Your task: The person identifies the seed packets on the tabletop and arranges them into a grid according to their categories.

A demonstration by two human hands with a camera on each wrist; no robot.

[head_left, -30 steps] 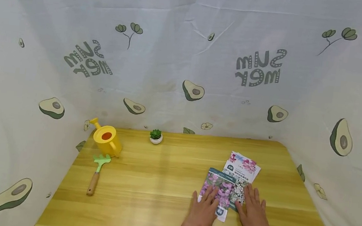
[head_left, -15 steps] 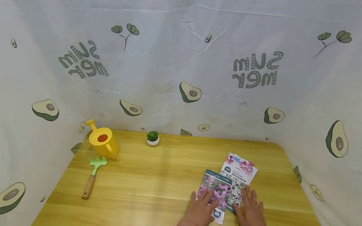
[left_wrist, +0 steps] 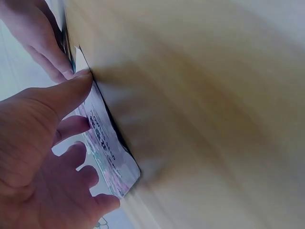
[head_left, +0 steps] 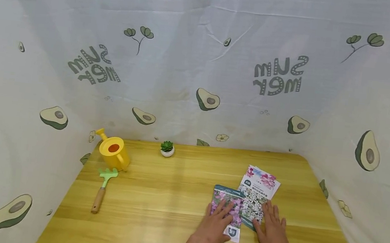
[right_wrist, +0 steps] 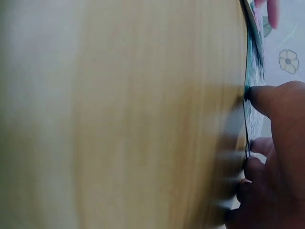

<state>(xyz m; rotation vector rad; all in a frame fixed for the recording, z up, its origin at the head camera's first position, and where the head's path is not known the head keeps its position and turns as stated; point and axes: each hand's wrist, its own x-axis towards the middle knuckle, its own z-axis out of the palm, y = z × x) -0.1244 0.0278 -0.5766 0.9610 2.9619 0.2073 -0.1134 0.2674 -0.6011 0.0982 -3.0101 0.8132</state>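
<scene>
In the head view, my left hand (head_left: 212,225) rests on a seed packet with purple flowers (head_left: 237,211), fingers spread across its front. The left wrist view shows the thumb at the edge of this packet (left_wrist: 107,143). To its right lies a seed packet with white flowers (head_left: 252,202), partly overlapped by the purple one. My right hand (head_left: 273,234) touches that packet's right and lower edges with fingertips and thumb; in the right wrist view the thumb meets its edge (right_wrist: 248,71). A packet with pink flowers (head_left: 268,181) shows from beneath the white-flower one.
A yellow watering can (head_left: 114,153) stands at the table's back left, with a green hand rake (head_left: 102,189) with a wooden handle in front. A small potted succulent (head_left: 167,149) sits at the back edge. Printed cloth (head_left: 188,56) surrounds the wooden table (head_left: 154,221).
The purple-flower packet has slid left under my left hand and turned slightly, so more of the white-flower packet shows. My right hand has stayed nearly in place. The head view has shifted a little.
</scene>
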